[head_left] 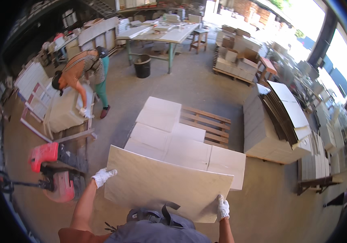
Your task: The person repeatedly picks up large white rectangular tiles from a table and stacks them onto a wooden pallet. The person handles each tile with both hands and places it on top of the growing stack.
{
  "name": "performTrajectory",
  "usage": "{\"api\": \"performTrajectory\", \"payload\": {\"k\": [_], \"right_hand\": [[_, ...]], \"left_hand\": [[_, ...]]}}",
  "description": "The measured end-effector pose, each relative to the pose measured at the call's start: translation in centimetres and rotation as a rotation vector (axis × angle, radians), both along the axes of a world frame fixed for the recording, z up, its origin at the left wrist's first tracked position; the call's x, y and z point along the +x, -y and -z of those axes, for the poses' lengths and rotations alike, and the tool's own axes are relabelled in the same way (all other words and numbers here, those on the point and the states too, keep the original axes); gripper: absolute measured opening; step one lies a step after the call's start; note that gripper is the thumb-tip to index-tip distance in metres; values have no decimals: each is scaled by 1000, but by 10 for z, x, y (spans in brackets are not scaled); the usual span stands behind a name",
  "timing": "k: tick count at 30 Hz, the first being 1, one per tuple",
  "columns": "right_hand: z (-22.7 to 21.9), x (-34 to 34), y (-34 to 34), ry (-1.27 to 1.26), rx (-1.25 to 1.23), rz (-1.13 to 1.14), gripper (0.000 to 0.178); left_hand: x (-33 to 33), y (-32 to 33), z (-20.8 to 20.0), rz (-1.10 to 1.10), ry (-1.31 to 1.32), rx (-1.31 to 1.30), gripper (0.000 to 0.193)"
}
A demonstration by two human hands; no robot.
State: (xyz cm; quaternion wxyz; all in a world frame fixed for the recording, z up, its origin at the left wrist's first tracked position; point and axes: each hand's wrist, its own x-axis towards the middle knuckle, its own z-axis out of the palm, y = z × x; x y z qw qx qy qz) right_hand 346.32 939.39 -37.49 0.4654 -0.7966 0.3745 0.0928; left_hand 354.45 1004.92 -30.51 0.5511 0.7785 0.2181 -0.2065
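A wide, flat cream slab (161,184) with faint grey veins, like a stone or tile panel, is held up close in front of my body. At its left edge my left hand (103,177), in a white glove, grips the slab. My right hand (223,208), also white-gloved, is closed on the lower right edge. The fingers behind the slab are partly hidden. Just beyond the slab's far edge lie several white cartons (187,150) set side by side and stacked, partly covered by it in this view.
Past the cartons is a wooden pallet (206,125). A red pallet jack (62,184) stands at left. Beyond it, a co-worker (86,69) bends over a stack of slabs (64,111). Another carton stack (266,125) holds flattened cardboard at right. A black bucket (142,67) sits by the table (173,34).
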Motion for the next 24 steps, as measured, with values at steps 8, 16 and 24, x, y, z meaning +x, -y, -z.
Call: {"api": "performTrajectory", "payload": {"k": [8,16,24], "right_hand": [[-19,86,-196,160,106,-198,44],[-22,185,-469,141,148,-504,43],[-45,266,-652,249,324,-833,46]], "left_hand": [[-154,-152,11,-484,39,16,81],[-247,-326,21,-842,221,-18,73],[-286,-408,35,-1045,199,31,65]]}}
